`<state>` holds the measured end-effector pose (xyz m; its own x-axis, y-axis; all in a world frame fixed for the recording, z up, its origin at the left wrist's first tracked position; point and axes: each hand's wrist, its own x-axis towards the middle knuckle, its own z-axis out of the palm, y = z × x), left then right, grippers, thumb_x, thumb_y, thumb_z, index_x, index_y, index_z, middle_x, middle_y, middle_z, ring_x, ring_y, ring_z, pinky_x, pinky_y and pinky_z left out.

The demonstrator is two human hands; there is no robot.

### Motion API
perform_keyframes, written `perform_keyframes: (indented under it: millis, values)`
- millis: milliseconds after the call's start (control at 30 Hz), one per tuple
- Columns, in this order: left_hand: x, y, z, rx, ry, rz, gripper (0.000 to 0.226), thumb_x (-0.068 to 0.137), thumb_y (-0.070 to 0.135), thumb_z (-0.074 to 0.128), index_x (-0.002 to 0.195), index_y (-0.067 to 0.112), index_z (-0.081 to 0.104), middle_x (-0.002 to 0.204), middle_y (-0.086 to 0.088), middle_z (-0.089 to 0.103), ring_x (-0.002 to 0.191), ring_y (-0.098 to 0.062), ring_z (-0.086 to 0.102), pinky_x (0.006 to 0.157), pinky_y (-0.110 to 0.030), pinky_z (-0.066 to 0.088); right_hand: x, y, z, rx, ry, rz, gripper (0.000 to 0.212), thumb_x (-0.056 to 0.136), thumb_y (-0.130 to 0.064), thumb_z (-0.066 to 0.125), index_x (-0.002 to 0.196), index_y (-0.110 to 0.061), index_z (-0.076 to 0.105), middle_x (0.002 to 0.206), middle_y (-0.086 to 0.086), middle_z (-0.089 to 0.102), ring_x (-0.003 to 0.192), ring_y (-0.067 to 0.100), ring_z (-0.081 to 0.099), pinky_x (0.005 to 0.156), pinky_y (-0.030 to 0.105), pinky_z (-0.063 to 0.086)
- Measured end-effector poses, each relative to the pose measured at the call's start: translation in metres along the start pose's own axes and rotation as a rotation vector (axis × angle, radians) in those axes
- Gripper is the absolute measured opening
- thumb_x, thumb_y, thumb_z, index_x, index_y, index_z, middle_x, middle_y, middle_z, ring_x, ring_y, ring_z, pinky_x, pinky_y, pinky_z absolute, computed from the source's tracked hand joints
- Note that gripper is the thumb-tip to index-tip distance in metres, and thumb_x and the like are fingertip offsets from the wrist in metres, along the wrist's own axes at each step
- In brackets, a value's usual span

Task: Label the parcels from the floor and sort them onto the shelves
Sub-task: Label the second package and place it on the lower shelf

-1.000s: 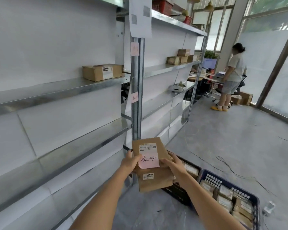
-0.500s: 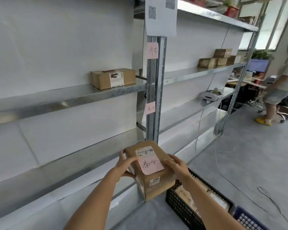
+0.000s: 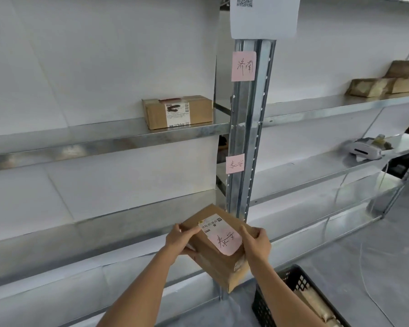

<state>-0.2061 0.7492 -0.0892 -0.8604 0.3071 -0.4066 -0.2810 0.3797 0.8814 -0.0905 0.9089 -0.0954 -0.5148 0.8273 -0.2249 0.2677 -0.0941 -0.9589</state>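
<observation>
Left hand [image 3: 182,239] and right hand [image 3: 257,244] clasp parcel [image 3: 219,246] by side edges; stiff cardboard, seemingly light; hold sides, not label.

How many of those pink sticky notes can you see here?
3. One high on the metal shelf post, the upper pink note; one lower on the same post, the lower pink note; one stuck on the held parcel, the parcel's pink note. Others may be out of view.

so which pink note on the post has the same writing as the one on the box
The lower pink note on the post matches the note on the held box; the upper pink note carries different characters.
</observation>
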Motion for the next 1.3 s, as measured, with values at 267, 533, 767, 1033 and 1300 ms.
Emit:
perform_keyframes:
  millis: [267, 533, 767, 1033, 1300]
  values:
    - [0.037, 0.002, -0.035, 0.218, -0.104, 0.011, 0.064, 0.071, 0.037, 0.081, 0.124, 0.021, 0.049, 0.121, 0.003, 0.055, 0.113, -0.022, 0.056, 0.093, -0.033, 0.050, 0.043, -0.014, 0.031, -0.080, -0.250, -0.002, 0.046, 0.097, -0.025, 0.044, 0.140, -0.013, 0.035, 0.131, 0.013, 0.054, 0.113, 0.031, 0.053, 0.097, 0.044, 0.046]
    - [0.076, 0.009, -0.052, 0.407, 0.091, 0.137, 0.048, 0.058, 0.020, 0.086, 0.089, 0.018, 0.050, 0.085, 0.000, 0.060, 0.076, -0.018, 0.055, 0.055, -0.020, 0.043, 0.093, -0.031, 0.070, -0.094, -0.429, 0.045, 0.070, 0.088, -0.006, 0.055, 0.141, -0.019, 0.011, 0.127, 0.018, 0.047, 0.095, 0.029, 0.060, 0.068, 0.036, 0.056]
    - [0.102, 0.009, -0.074, 0.391, 0.129, 0.177, 0.050, 0.057, 0.024, 0.088, 0.085, 0.018, 0.047, 0.085, 0.001, 0.060, 0.075, -0.016, 0.054, 0.056, -0.021, 0.043, 0.115, -0.042, 0.111, -0.157, -0.335, 0.005, 0.050, 0.080, -0.023, 0.073, 0.113, -0.005, 0.041, 0.118, 0.015, 0.055, 0.100, 0.025, 0.058, 0.072, 0.029, 0.052]
    - [0.120, 0.016, -0.081, 0.287, 0.206, 0.190, 0.061, 0.058, 0.013, 0.088, 0.095, 0.010, 0.040, 0.095, -0.004, 0.058, 0.086, -0.022, 0.056, 0.065, -0.026, 0.045, 0.124, -0.058, 0.134, -0.350, -0.654, -0.167, 0.090, 0.056, -0.013, 0.089, 0.132, -0.012, 0.042, 0.121, 0.006, 0.059, 0.115, 0.026, 0.057, 0.096, 0.044, 0.053]
    - [0.144, 0.020, -0.055, 0.188, 0.256, 0.226, 0.063, 0.068, 0.002, 0.080, 0.117, 0.007, 0.040, 0.104, -0.002, 0.058, 0.089, -0.021, 0.059, 0.073, -0.024, 0.051, 0.168, -0.067, 0.147, -0.663, -0.651, -0.372, 0.096, 0.064, -0.003, 0.082, 0.143, -0.012, 0.028, 0.127, 0.011, 0.056, 0.122, 0.030, 0.051, 0.099, 0.040, 0.048]
